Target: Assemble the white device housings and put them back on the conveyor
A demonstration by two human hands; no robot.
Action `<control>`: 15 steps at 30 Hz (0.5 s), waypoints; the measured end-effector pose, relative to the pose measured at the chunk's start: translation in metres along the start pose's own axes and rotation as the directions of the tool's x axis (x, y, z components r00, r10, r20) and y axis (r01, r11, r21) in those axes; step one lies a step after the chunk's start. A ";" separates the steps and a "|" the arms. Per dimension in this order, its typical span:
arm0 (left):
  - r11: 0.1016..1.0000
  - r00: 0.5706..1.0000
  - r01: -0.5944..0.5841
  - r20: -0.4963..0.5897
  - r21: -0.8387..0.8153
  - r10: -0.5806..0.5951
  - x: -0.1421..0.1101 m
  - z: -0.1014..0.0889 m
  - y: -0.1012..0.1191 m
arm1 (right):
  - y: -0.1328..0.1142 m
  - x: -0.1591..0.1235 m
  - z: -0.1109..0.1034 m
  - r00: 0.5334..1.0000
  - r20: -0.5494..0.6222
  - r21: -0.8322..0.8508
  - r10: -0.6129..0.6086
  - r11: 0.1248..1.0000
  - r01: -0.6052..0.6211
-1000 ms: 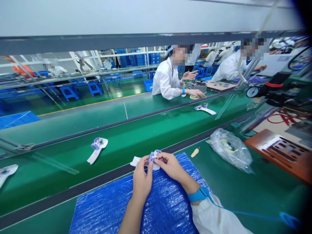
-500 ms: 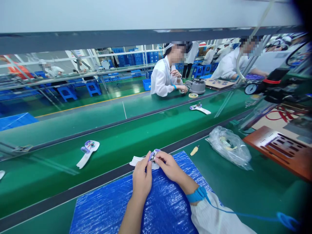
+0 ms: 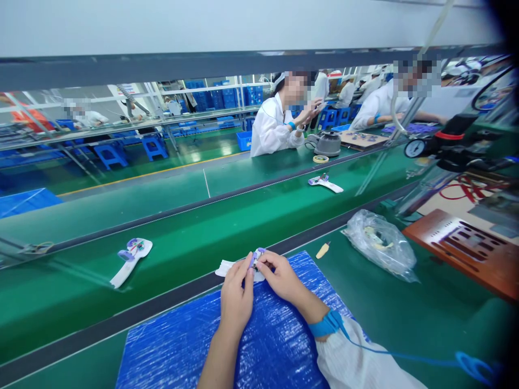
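Observation:
My left hand (image 3: 235,294) and my right hand (image 3: 281,275) meet over the far edge of a blue bubble-wrap mat (image 3: 227,346). Both pinch a small white part with a purple piece (image 3: 255,260) between their fingertips. The part's white flat end (image 3: 224,267) sticks out to the left of my left hand. My right wrist wears a blue strap (image 3: 326,323) with a blue cord trailing right.
A green conveyor belt (image 3: 203,232) carries a white and purple part (image 3: 130,258) at left and another (image 3: 324,183) farther right. A clear plastic bag (image 3: 381,243), a small tan piece (image 3: 323,250) and a brown slotted fixture (image 3: 462,248) lie at right. People in white coats sit across the line.
The loose part on the belt has drifted left, as has the far one. My hands stay together on the small part, fingers shifting slightly. The person opposite raised a hand.

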State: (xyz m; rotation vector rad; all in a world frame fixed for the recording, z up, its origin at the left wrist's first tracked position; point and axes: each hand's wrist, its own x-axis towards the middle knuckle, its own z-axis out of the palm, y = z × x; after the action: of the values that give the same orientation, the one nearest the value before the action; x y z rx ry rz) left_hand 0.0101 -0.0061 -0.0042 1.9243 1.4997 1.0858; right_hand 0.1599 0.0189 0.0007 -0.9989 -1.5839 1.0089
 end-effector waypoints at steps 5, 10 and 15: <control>0.999 0.999 0.012 -0.040 -0.042 -0.013 0.001 0.002 -0.003 | 0.000 0.000 -0.001 0.999 0.025 0.027 0.022 0.999 -0.023; 0.999 0.998 0.030 -0.054 -0.026 -0.031 0.000 0.002 -0.005 | 0.003 -0.001 -0.001 0.998 0.023 0.079 0.058 0.995 -0.059; 0.999 0.998 0.042 -0.055 -0.011 -0.043 -0.001 0.002 -0.004 | -0.001 -0.001 0.003 0.999 -0.025 0.044 0.045 0.998 -0.044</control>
State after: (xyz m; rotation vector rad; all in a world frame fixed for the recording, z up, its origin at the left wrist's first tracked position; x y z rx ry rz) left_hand 0.0094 -0.0053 -0.0091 1.8616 1.5545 1.1335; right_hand 0.1570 0.0172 0.0005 -1.0179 -1.5185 1.0521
